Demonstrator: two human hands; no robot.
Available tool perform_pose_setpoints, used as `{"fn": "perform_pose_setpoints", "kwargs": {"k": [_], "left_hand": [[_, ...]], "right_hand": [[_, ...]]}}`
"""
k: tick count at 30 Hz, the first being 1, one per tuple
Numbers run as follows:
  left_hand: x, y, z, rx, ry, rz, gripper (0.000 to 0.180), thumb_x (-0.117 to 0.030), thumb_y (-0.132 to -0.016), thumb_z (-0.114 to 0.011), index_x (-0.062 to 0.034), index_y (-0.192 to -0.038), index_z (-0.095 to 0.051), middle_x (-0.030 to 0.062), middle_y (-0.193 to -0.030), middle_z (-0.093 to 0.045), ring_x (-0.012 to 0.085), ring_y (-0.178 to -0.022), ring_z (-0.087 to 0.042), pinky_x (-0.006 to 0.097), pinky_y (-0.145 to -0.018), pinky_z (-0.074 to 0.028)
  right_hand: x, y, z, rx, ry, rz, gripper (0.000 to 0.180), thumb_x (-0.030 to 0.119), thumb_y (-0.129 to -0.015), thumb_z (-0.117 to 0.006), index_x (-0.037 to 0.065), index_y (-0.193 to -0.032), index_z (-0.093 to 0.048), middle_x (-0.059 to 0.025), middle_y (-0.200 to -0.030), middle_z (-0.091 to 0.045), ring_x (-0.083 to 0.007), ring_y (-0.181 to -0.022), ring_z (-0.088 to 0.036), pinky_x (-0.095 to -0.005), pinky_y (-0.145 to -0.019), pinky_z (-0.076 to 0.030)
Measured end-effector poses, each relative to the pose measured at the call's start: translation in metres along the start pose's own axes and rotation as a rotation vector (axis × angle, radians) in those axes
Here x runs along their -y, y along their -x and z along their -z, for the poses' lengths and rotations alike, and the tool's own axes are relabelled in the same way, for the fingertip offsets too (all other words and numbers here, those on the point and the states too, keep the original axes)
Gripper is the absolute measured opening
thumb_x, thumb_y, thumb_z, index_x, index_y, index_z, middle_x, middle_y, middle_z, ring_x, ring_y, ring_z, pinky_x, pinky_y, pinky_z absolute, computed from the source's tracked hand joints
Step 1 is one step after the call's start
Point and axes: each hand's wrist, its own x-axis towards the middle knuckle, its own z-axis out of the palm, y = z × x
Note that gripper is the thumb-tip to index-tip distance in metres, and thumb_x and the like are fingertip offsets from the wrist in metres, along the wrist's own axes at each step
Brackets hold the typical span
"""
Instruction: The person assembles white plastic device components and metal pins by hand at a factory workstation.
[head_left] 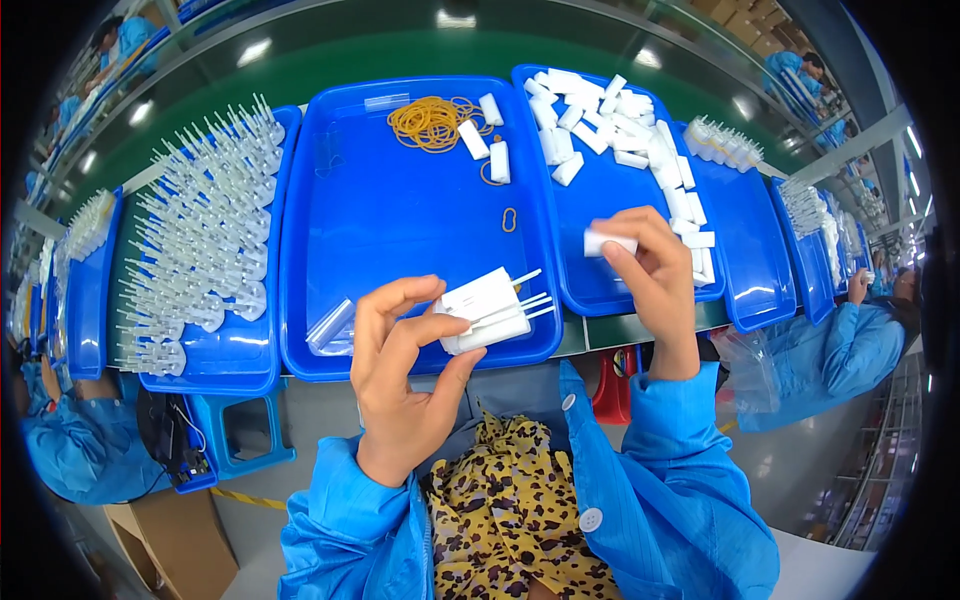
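My left hand (400, 365) grips a small stack of white flat plastic pieces (485, 310) with thin white prongs sticking out to the right, over the front edge of the middle blue tray (400, 225). My right hand (650, 265) pinches a single small white block (608, 242) above the right blue tray (610, 190), which holds a heap of similar white blocks (600, 120). The two hands are a short gap apart.
Yellow rubber bands (432, 122) and a few white blocks lie at the back of the middle tray. The left blue tray (215, 250) holds rows of clear pronged parts. More blue trays run left and right. Other people in blue coats sit at both sides.
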Motion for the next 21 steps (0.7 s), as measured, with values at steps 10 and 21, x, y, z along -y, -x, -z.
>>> {"fn": "perform_pose_setpoints", "kwargs": {"k": [10,21], "left_hand": [[-0.004,0.005,-0.003,-0.058,0.099,0.112,0.028,0.005,-0.071,-0.076,-0.0016,-0.094,-0.061,0.0175,-0.113,-0.059,0.0299,-0.103,-0.062,0.038,-0.082,-0.055],[-0.002,0.008,0.001,-0.030,-0.089,-0.150,0.027,0.009,-0.069,-0.075,-0.0034,-0.086,-0.059,0.0176,-0.115,-0.054,0.0341,-0.107,-0.060,0.040,-0.085,-0.052]], "right_hand": [[0.023,0.021,-0.033,-0.060,-0.707,0.004,0.024,0.005,-0.090,-0.059,-0.004,-0.113,-0.059,-0.0069,-0.100,-0.059,-0.0072,-0.079,-0.053,-0.0189,-0.065,-0.041],[0.023,0.023,-0.037,-0.201,-0.799,-0.012,0.012,0.009,-0.091,-0.063,-0.002,-0.094,-0.061,-0.0070,-0.087,-0.061,-0.0050,-0.064,-0.053,-0.0164,-0.052,-0.041]]}}
